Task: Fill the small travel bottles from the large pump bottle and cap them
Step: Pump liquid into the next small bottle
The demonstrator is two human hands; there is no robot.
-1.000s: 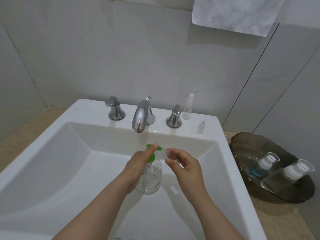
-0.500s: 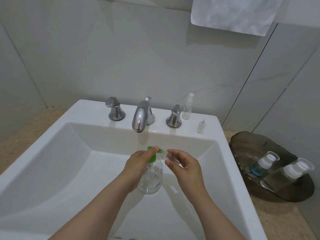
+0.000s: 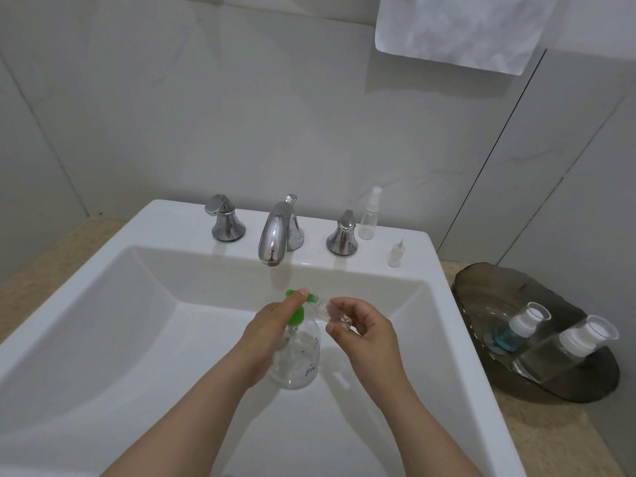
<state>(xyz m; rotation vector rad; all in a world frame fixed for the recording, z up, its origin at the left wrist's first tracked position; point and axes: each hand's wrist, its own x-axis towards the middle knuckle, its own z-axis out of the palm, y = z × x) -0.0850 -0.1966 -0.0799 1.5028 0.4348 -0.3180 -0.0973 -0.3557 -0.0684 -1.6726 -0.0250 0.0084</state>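
A clear pump bottle (image 3: 296, 364) with a green pump head (image 3: 296, 315) stands in the white sink basin (image 3: 137, 339). My left hand (image 3: 272, 325) wraps its side, one finger laid on top of the pump head. My right hand (image 3: 361, 335) pinches a small clear travel bottle (image 3: 328, 311), tilted with its mouth at the green nozzle. A small spray bottle (image 3: 368, 218) and a loose spray cap (image 3: 395, 254) stand on the sink's back ledge.
Chrome faucet (image 3: 277, 235) with two handles at the back of the sink. A dark glass tray (image 3: 495, 297) on the right counter holds two white-capped travel bottles (image 3: 516, 328) lying down. A white towel (image 3: 464, 29) hangs above.
My left finger pressed the green pump head down and it has come back up. The right hand with the small bottle has stayed at the nozzle.
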